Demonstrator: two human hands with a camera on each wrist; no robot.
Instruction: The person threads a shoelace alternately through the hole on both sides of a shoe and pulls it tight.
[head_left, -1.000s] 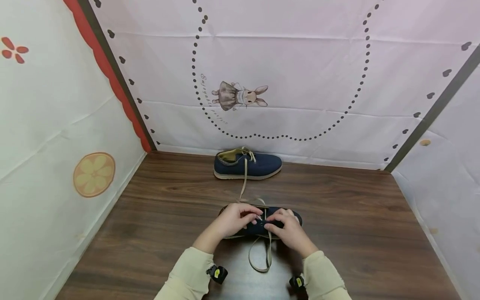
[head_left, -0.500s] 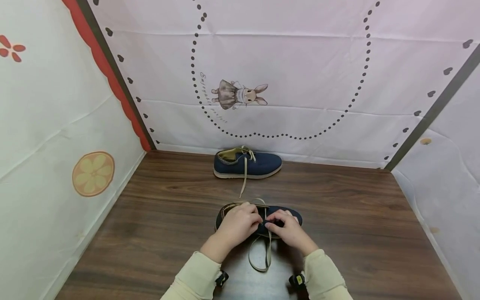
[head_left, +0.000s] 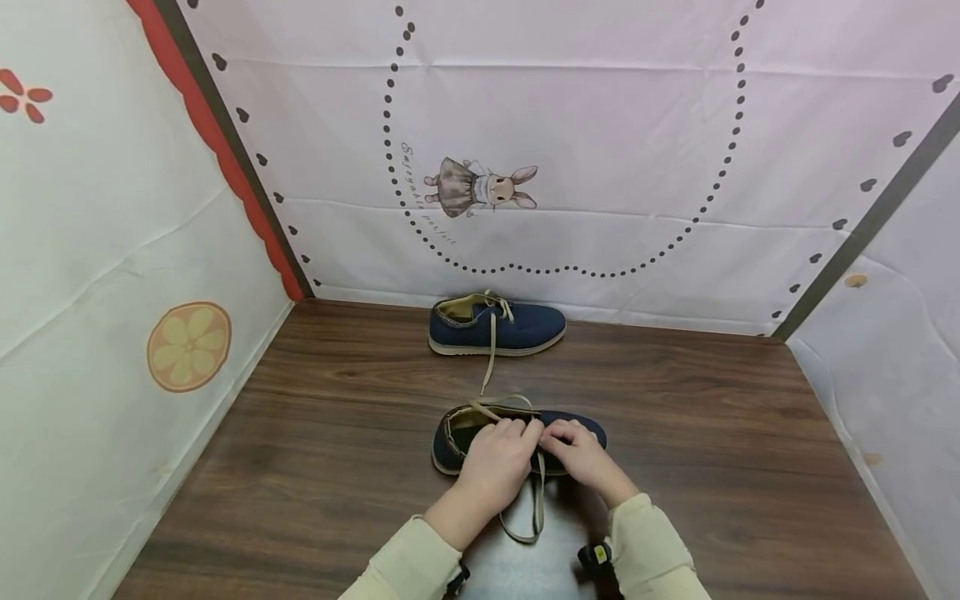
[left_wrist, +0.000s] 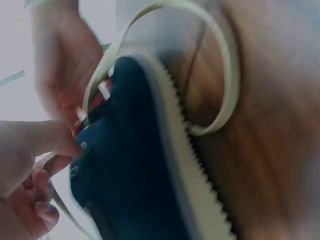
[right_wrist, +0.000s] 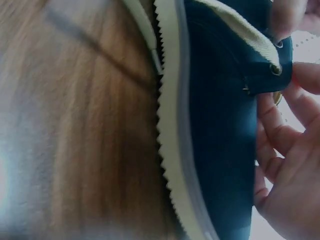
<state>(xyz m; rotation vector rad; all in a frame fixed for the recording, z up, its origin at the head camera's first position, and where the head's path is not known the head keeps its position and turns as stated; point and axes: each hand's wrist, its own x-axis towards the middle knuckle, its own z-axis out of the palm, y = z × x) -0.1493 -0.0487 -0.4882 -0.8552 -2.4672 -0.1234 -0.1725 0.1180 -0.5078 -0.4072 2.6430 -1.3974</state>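
A navy canvas shoe (head_left: 446,454) with a pale sole lies on its sole, toe to the right. My left hand (head_left: 495,467) bends over the eyelet edge; its thumb presses by a metal eyelet (left_wrist: 83,145), and a beige shoelace (left_wrist: 55,197) runs out between its fingers. My right hand (head_left: 581,454) pinches the front of the same eyelet flap (right_wrist: 272,75), fingers tucked behind it. The lace passes through the front eyelet (right_wrist: 276,69) and falls in a long loop (head_left: 538,500) over the near side. Both hands cover the rest of the lacing in the head view.
Against the back wall cloth (head_left: 637,192) stands the matching navy shoe (head_left: 525,325), its loose lace (head_left: 491,358) trailing forward onto the wooden table (head_left: 675,400). Patterned cloth walls (head_left: 112,208) close in the left and right sides.
My left hand has moved right and forward along the shoe, from holding a lace tip to closing in against the right fingers. A lace strand now arcs behind it. The right hand has barely moved.
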